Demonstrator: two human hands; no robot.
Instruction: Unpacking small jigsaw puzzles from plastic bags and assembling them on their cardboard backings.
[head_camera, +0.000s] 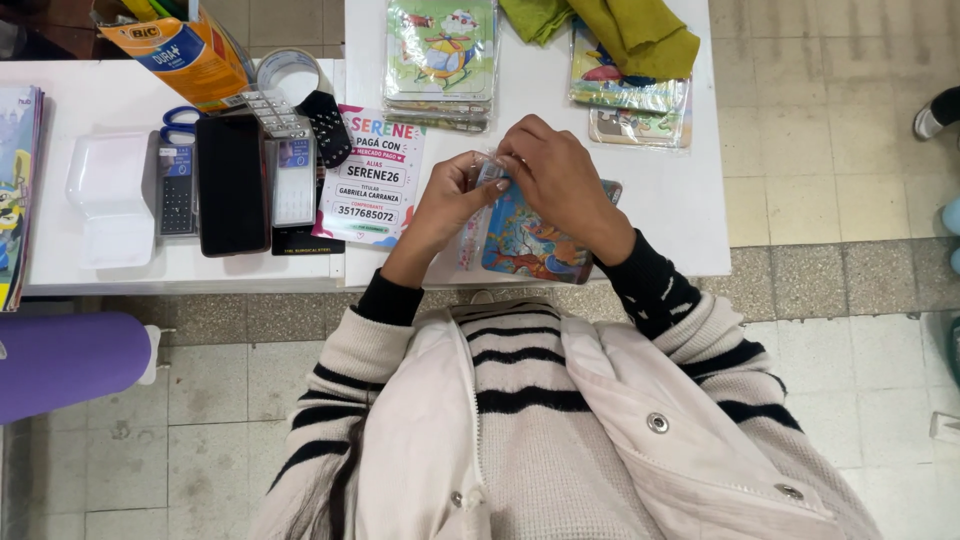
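At the bench's near edge, a left hand and a right hand pinch the top of a clear sleeve over a colourful picture card. The sleeve's mouth looks not yet closed. Fingers hide the seam; stacked cards wait at the far edge.

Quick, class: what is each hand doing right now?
Left hand: closed, pinching the top edge of the colourful picture packet.
Right hand: closed, pinching the same packet edge.
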